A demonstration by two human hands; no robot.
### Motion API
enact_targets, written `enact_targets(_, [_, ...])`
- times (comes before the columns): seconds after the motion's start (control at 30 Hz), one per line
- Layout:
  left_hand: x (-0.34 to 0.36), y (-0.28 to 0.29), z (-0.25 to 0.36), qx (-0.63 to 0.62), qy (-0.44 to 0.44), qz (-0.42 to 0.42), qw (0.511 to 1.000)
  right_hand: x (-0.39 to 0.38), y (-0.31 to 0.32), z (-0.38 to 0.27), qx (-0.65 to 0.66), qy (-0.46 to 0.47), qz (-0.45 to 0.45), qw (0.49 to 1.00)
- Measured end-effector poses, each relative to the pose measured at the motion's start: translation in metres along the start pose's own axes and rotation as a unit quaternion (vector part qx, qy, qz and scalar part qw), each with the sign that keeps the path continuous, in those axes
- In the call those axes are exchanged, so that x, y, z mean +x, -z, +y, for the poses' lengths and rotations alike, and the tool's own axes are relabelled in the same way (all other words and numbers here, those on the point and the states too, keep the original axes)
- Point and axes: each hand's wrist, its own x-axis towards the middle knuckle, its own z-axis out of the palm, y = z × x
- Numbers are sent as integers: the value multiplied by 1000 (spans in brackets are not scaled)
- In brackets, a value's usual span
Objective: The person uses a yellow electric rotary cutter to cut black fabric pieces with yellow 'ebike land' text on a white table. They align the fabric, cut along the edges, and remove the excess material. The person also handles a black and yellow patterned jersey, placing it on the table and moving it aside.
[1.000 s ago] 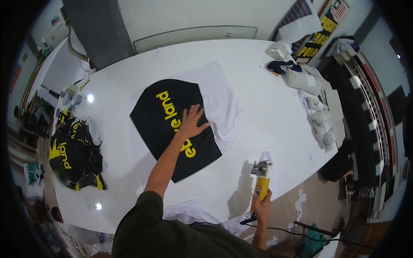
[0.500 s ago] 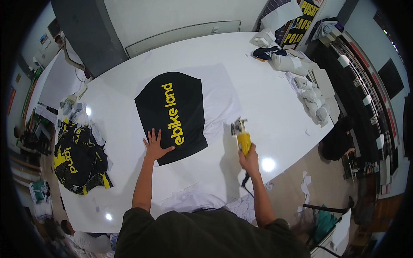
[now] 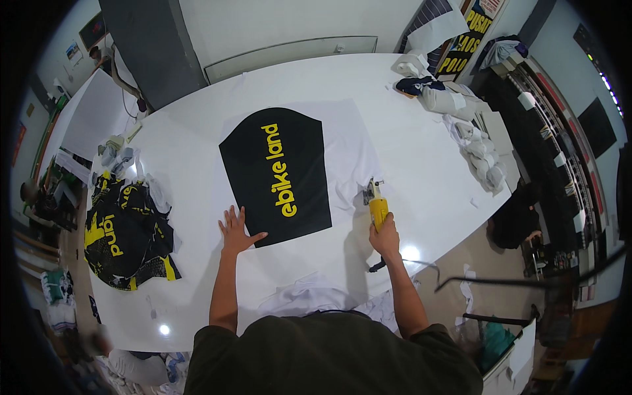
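A black sleeve-shaped fabric panel [image 3: 247,171] with yellow lettering lies flat over a larger white cloth sheet [image 3: 349,141]. My left hand [image 3: 236,232] rests with fingers spread at the panel's lower left edge, its thumb reaching onto the corner. To the right of the panel, my right hand [image 3: 386,238] is wrapped around the body of a yellow handheld electric cloth cutter [image 3: 378,209]. The cutter's metal head points away from me, at the right edge of the white sheet. Whether its blade touches the cloth, I cannot tell.
Printed black-and-yellow fabric pieces [image 3: 128,230] are heaped on the left of the white table [image 3: 191,309]. White cloth bundles [image 3: 477,141] line its right side. Crumpled white cloth [image 3: 309,293] lies by my body. A dark cable [image 3: 500,283] hangs at the right.
My left hand has slid slightly outward, toward the panel's lower left corner. The cutter has moved a little farther from me. A dark cable has swung into view at the right.
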Motion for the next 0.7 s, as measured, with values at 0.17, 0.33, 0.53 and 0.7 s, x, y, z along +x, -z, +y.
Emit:
enact_targets(0.17, [-18,3,-4,-4,2,-9,1000,-44,13,7,-24,-14,3,1000])
enact_targets(0.33, [-36,10,-11,-6,7,-27,1000,-77,15,22,-40,-39,-8,998])
enact_targets(0.53, [-55,8,-28,-3,19,-34,999,-118,29,20,-58,-34,-31,997])
enact_targets(0.7, [-75,2,-52,-32,-5,-15,999,-169,42,-3,-75,-57,-38,995])
